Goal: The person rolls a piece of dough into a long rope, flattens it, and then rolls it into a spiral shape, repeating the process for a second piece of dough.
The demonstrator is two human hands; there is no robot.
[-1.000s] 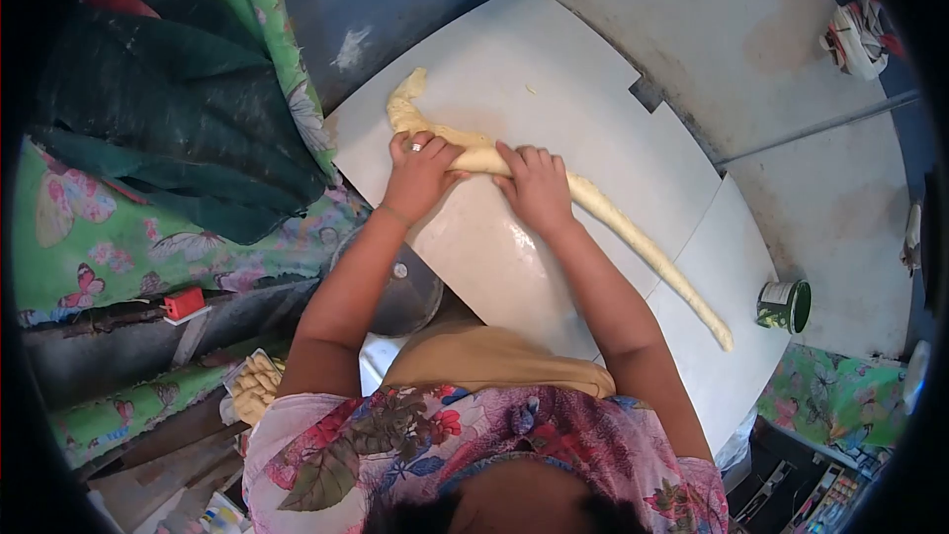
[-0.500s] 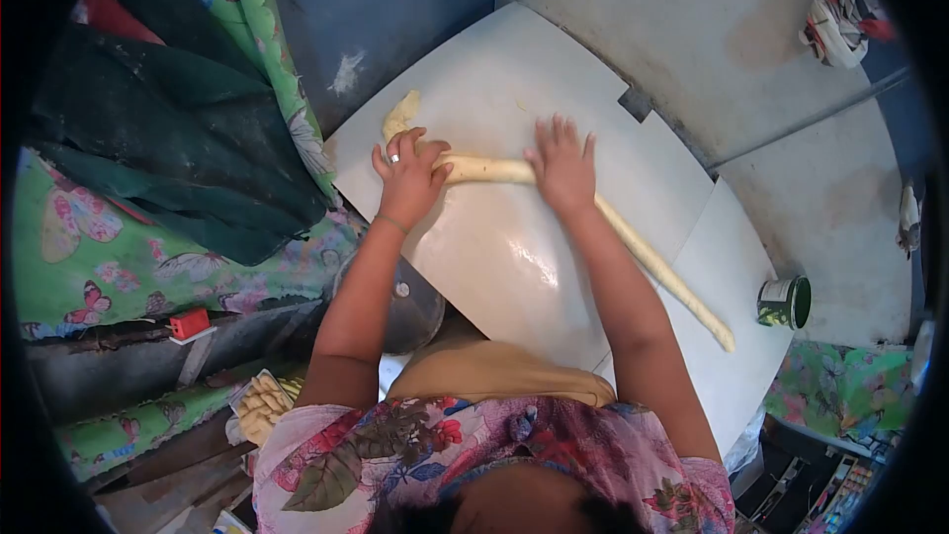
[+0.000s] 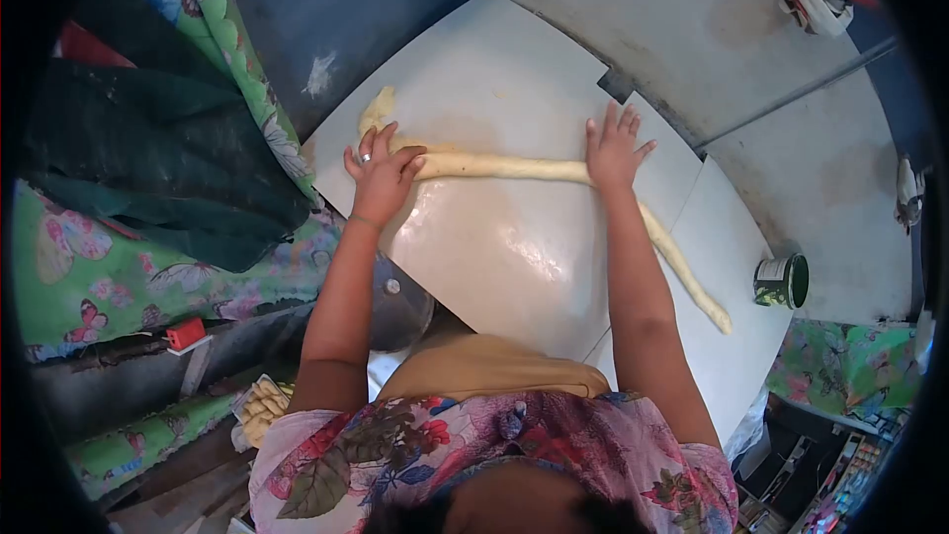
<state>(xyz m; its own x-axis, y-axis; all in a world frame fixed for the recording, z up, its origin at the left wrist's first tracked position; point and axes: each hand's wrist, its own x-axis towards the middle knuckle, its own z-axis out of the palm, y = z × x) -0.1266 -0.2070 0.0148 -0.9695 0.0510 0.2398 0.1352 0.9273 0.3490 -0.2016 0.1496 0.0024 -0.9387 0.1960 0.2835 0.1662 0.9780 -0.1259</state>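
Observation:
A long pale-yellow dough rope (image 3: 504, 168) runs across the white tabletop (image 3: 494, 69). At its left part my left hand (image 3: 381, 173), with a ring on one finger, is curled over the dough, fingers bent and thumb alongside. A lumpy dough end (image 3: 377, 109) sticks out beyond those fingers. Farther right, my right hand (image 3: 615, 153) lies flat across the rope with its fingers spread. Past that wrist, a thinner dough tail (image 3: 682, 267) slants toward the lower right. The stretches of dough under both palms are hidden.
A green can (image 3: 781, 281) stands near the table's right edge. Grey panels (image 3: 633, 10) rise behind the table. On the left hang a dark cloth (image 3: 148, 158) and butterfly-print fabric (image 3: 79, 237). Below is a container of shaped dough pieces (image 3: 262, 412).
My right hand has slid to the right along the dough, and the span between my hands is longer. The left hand stays on the left part; the view has shifted slightly.

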